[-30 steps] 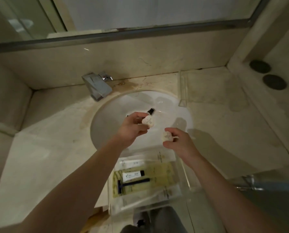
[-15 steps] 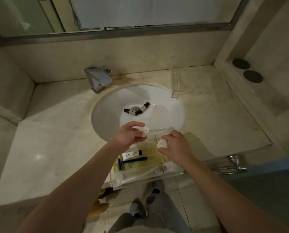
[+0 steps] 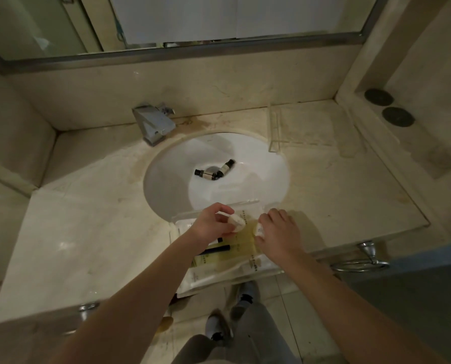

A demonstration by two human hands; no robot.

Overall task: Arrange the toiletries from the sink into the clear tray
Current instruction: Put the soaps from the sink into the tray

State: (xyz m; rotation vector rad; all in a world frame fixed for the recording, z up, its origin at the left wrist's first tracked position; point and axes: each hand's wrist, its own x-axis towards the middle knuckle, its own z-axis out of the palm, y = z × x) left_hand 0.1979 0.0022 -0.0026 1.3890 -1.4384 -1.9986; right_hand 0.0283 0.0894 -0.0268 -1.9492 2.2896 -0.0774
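While two small dark bottles [image 3: 214,172] lie in the bottom of the white sink [image 3: 166,185], touching each other at the drain, two hands are busy over the clear tray [image 3: 182,219] near the front edge of the counter [image 3: 88,232]. The left hand [image 3: 211,224] holds one small round white thing [image 3: 237,221] between thumb and fingers. The right hand [image 3: 279,232] has its fingers curled round a second small round white thing [image 3: 259,228]. Both white things are just above the tray, close to each other but not touching.

That clear tray sits half on the counter and half over the near edge, just in front of the sink. It holds flat packets [image 3: 245,261], some white and some yellow; I cannot count them well. One long dark stick [image 3: 218,248] lies on them, partly under the left arm. Some packets have small dark writing, too tiny to read.

One more clear tray [image 3: 274,137] sits on the far right of the counter, beside the sink. One shiny tap [image 3: 153,124] stands at the far left of the sink. Two dark round discs [image 3: 388,109] lie on a ledge at the far right. One metal ring [image 3: 361,265] hangs under the counter on the right. Two shoes [image 3: 219,327] stand on the floor below.
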